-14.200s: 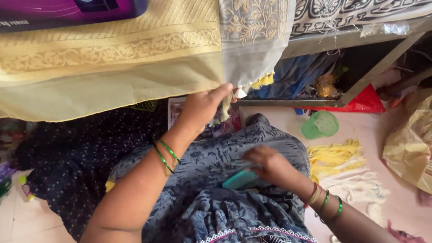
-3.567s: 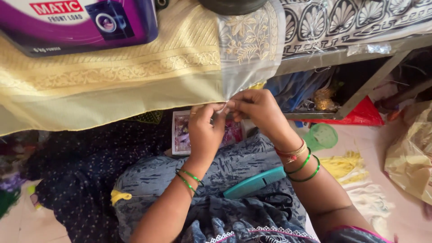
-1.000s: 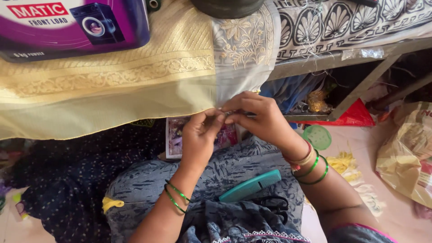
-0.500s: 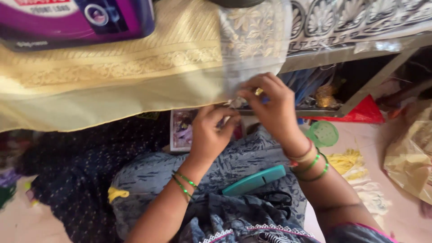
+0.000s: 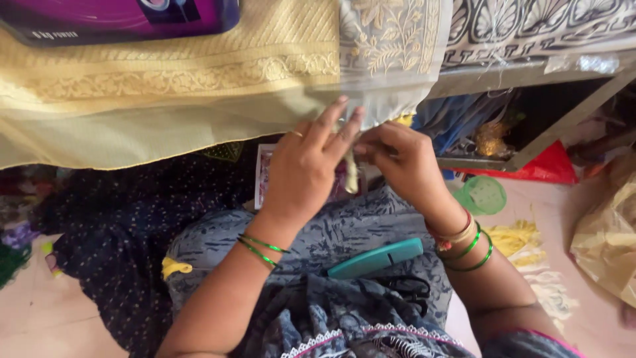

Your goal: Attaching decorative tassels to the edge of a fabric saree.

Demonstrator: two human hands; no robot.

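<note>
A purple box [image 5: 126, 16] lies up top at the left, on a yellow cloth [image 5: 152, 86] that hangs down over an edge. The left hand [image 5: 308, 169] is up at the cloth's lower edge, fingers long and close together, and its grip pinches a small pale tassel [image 5: 351, 174] that dangles there. Just beside it the right hand [image 5: 404, 162] has its fingers curled tight, pressed on the same spot of cloth (I cannot tell just what it pinches). Both wrists wear green bangles. Lower down, a teal comb [image 5: 375, 257] rests on the lap, with black scissors [image 5: 407, 286] near it. A green round lid [image 5: 482, 194] lies on the floor at the right
</note>
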